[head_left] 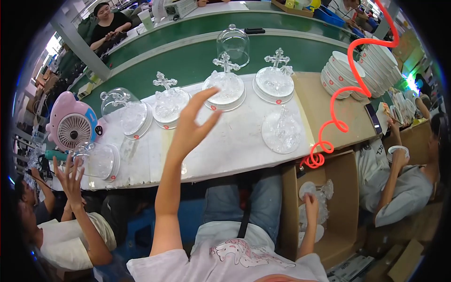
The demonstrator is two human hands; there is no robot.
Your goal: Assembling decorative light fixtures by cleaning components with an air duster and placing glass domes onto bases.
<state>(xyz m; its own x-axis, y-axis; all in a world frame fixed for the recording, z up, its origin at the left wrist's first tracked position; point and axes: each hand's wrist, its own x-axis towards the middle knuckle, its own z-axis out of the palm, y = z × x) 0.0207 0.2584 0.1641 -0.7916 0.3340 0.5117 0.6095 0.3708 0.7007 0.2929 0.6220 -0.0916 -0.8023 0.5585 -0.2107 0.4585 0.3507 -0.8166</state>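
My left hand (195, 122) is raised above the white work surface (216, 155), thumb and fingers apart, with nothing in it. Beyond it stand round white bases bearing clear crosses, among them a middle cross ornament (225, 87) and a right one (275, 82). A clear figure on a round clear base (283, 129) sits on the surface nearer me, without a cross. Down at my right, my right hand (311, 207) reaches into an open cardboard box (345, 202) of clear plastic pieces (323, 190). Its fingers are closed at a clear piece, whose exact shape I cannot make out.
A clear dome (232, 44) stands at the back on the green belt (188, 58). Stacked white bases (340, 75) are at the right behind a coiled red hose (339, 124). A pink fan (73, 127) and domed ornaments stand left. Co-workers sit on both sides.
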